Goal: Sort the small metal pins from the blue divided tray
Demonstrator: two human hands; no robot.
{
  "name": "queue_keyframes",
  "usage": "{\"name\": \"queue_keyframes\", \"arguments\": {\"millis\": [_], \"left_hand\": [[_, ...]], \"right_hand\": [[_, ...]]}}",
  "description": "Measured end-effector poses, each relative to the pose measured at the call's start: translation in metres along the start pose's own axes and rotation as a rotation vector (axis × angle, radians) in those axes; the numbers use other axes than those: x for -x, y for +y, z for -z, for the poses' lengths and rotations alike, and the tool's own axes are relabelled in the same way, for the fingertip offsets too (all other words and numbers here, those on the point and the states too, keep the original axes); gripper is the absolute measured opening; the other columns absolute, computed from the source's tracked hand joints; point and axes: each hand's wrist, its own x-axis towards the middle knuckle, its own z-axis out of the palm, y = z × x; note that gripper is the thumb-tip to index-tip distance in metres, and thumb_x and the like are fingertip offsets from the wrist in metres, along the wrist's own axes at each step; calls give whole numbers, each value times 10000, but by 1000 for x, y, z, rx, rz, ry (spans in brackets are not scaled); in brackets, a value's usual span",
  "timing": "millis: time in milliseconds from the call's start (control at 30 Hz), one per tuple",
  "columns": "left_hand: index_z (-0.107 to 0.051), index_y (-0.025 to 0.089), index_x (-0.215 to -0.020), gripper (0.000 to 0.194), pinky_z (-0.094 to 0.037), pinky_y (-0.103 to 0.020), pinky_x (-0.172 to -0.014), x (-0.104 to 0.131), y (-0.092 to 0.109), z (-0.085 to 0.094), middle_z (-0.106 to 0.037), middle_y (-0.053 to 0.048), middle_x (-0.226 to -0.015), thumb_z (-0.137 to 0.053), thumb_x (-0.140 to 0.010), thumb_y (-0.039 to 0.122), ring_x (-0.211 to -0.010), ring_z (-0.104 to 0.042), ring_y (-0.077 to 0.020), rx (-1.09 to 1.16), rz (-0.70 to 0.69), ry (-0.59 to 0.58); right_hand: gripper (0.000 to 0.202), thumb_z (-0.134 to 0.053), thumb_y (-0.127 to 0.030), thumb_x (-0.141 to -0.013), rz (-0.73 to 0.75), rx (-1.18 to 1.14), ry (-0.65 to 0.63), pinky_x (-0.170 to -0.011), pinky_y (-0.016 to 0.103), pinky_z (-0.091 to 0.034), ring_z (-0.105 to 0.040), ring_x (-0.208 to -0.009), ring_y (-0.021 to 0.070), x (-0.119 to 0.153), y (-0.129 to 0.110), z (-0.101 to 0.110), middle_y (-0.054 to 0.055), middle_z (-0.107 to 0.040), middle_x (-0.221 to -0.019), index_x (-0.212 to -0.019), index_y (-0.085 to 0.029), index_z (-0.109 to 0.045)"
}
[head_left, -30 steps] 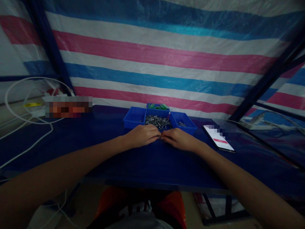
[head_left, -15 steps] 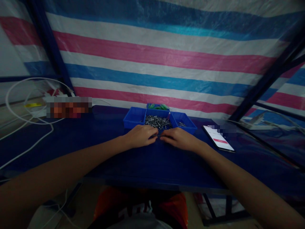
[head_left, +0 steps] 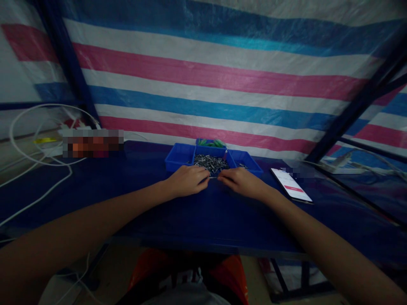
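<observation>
My left hand (head_left: 190, 180) and my right hand (head_left: 239, 181) face each other just in front of the blue bins. A thin metal piece (head_left: 213, 177) spans the small gap between my fingertips, pinched by both hands. Right behind them, the middle bin holds a heap of small dark metal pieces (head_left: 211, 162). An open blue bin (head_left: 180, 155) stands to its left. The right bin (head_left: 251, 162) has a few similar pieces in it. Green items (head_left: 211, 143) lie in the back bin.
On the blue table (head_left: 203, 220), a phone (head_left: 291, 185) with a lit screen lies at the right. White cables (head_left: 41, 195) run along the left side. A striped sheet (head_left: 210, 72) hangs behind, between dark blue posts.
My right hand has moved slightly up and away from my left hand, so the gap between the fingertips is a little wider. The thin piece sits slightly higher.
</observation>
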Motion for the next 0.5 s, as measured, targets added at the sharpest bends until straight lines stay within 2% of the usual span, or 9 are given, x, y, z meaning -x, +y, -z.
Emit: {"name": "queue_keyframes", "arguments": {"millis": [133,300,500], "left_hand": [[-579,148,-843,228,-432,-241,-642,1,0,1,-600,-23,-802,-381,-896,248,-762,-577,-136,-18,-36,72],[-594,149,-916,263,-438,-232,-675,2,1,0,-609,-37,-860,-358,-920,266,-796,-572,-127,-32,-151,183],[-600,155,-920,262,-440,-231,-661,2,1,-3,-609,-36,-851,-361,-923,262,-769,-567,-122,-51,-210,189]], "right_hand": [[222,-402,-257,-915,-1,-8,-12,-598,253,-314,-533,-630,121,0,1,-2,31,-611,-710,-826,-152,-577],[214,-410,-231,-910,49,-82,-63,-598,238,-331,-526,-621,107,0,-2,-8,27,-604,-711,-805,-149,-578],[219,-415,-231,-910,70,-77,-89,-606,238,-340,-536,-636,111,0,-3,-11,31,-609,-726,-793,-147,-579]]}}
